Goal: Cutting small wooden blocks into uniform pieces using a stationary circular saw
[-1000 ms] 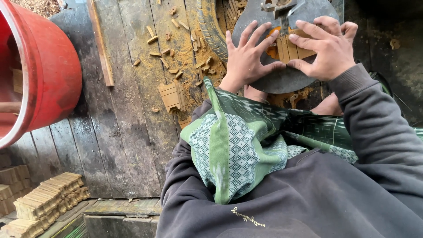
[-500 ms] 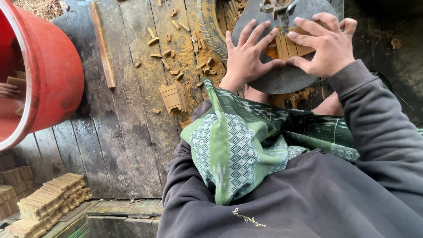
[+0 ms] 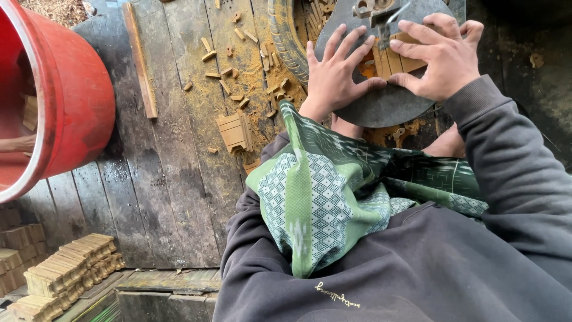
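floor: worn grey wooden plank floor (image 3: 173, 179), dusted with sawdust
scattered: small wood offcuts (image 3: 229, 71)
stack: little pile of wood pieces (image 3: 235, 131)
strip: long wooden slat (image 3: 140, 59)
left: red bucket (image 3: 77, 101)

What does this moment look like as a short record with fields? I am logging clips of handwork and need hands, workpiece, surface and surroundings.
Left hand: left hand spread flat on the round grey metal plate, fingers apart.
Right hand: right hand pressing down on a row of small wooden blocks on the plate.
Machine part: metal fixture at the plate's top edge.
Floor: wooden planks scattered with wood offcuts and sawdust.
Surroundings: red bucket at left; stacked wood pieces lower left.
Clothing: dark sweatshirt, green patterned cloth on lap.
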